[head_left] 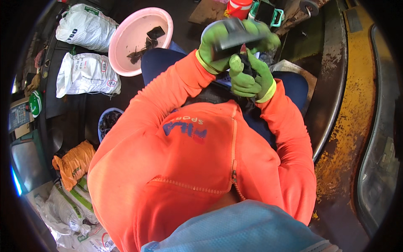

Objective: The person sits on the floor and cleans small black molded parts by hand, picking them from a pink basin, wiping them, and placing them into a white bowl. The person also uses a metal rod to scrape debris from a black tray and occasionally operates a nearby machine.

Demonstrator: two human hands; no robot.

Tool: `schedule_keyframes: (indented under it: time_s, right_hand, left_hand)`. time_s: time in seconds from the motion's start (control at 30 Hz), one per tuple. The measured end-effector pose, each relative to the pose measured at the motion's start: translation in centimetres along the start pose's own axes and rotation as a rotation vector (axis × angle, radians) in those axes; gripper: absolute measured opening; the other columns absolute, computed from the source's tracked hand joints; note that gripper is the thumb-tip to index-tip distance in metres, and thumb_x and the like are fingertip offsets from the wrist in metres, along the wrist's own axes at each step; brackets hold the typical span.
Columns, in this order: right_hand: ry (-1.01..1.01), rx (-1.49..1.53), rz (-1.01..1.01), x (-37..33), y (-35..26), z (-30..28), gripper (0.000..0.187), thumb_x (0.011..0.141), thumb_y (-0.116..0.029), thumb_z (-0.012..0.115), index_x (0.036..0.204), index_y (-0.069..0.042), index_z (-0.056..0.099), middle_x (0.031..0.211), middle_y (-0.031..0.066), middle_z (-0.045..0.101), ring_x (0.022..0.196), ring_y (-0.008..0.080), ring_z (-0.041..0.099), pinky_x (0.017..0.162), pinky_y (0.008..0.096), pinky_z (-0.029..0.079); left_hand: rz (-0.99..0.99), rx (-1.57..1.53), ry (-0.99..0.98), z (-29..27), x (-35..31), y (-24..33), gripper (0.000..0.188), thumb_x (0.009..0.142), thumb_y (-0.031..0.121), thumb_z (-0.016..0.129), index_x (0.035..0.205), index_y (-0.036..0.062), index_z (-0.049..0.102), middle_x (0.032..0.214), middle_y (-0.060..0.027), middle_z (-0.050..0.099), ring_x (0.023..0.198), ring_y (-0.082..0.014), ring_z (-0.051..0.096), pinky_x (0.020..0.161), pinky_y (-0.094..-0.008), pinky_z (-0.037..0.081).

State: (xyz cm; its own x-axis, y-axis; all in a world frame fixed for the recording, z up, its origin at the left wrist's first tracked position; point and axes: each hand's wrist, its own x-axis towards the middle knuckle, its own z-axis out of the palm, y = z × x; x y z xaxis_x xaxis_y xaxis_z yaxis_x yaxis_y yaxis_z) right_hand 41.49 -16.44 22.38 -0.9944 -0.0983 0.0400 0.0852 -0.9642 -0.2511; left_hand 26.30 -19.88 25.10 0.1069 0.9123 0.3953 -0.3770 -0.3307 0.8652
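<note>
Both hands wear green gloves and are raised in front of my chest. My left hand [215,47] is closed around a black, smooth-faced molded part [236,38], blurred by motion. Just below it, my right hand [251,79] is closed on a dark-handled hand tool [246,63] with a reddish upper end. That end points up at the part's lower edge; whether they touch I cannot tell. Under the hands, a pale blue basin is mostly hidden between my knees.
A pink basin [119,31] with several black pieces [155,32] stands at the far left. White sacks [88,74] lie beyond it. A blue container [100,126] of dark pieces is by my left elbow. A rusty yellow metal frame [352,113] rises close on the right; a red bucket [239,9] stands ahead.
</note>
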Motion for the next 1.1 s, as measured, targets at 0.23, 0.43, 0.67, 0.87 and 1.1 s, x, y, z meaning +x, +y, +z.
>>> schedule_keyframes:
  time_s: [0.23,0.43,0.67,0.87,1.1]
  right_hand:
    - [0.505,-0.383,-0.717,0.3,-2.8,2.3,0.046,0.101,-0.048,0.041,0.109,-0.005,0.058,0.066,-0.0018,0.050,0.042,0.0057,0.029,0.040,0.0220,0.020]
    - [0.871,-0.776,-0.679,-0.3,-3.3,2.5,0.039,0.093,-0.026,0.057,0.124,-0.002,0.057,0.096,0.0042,0.067,0.058,0.0032,0.046,0.045,0.0178,0.029]
    - [0.753,-0.548,-0.643,-0.2,-2.8,2.3,0.034,0.090,-0.019,0.058,0.120,-0.004,0.061,0.095,0.0013,0.066,0.072,0.0049,0.058,0.048,0.0182,0.034]
    - [1.016,-1.262,-0.872,2.7,-2.6,0.8,0.047,0.085,-0.028,0.070,0.121,-0.002,0.057,0.095,0.0044,0.066,0.082,0.0082,0.061,0.062,0.0221,0.046]
    - [0.700,-1.639,-0.782,-0.4,-3.3,0.5,0.025,0.096,-0.009,0.054,0.118,-0.001,0.060,0.092,0.0033,0.063,0.081,0.0115,0.058,0.070,0.0272,0.047]
  left_hand:
    - [-0.070,-1.068,0.385,-2.3,-0.4,0.5,0.047,0.098,0.036,0.046,0.127,-0.0005,0.049,0.131,-0.0165,0.051,0.121,-0.0342,0.053,0.106,-0.0486,0.041]
    - [-0.090,0.617,0.376,-1.7,-1.8,0.3,0.068,0.078,0.015,0.076,0.137,0.0028,0.044,0.123,-0.0111,0.056,0.112,-0.0212,0.056,0.097,-0.0336,0.044]
    - [-0.132,-0.589,0.294,-1.8,-2.3,0.3,0.081,0.091,0.053,0.054,0.145,-0.0024,0.031,0.141,-0.0188,0.047,0.133,-0.0327,0.043,0.112,-0.0492,0.033]
    - [-0.154,-1.121,0.296,-1.6,-3.2,-0.7,0.069,0.092,0.056,0.046,0.133,0.0007,0.050,0.132,-0.0239,0.054,0.125,-0.0375,0.051,0.105,-0.0508,0.041]
    - [-0.385,-0.875,0.357,-4.1,-3.5,0.5,0.058,0.092,0.043,0.047,0.127,-0.0031,0.052,0.123,-0.0264,0.058,0.109,-0.0398,0.061,0.089,-0.0586,0.050]
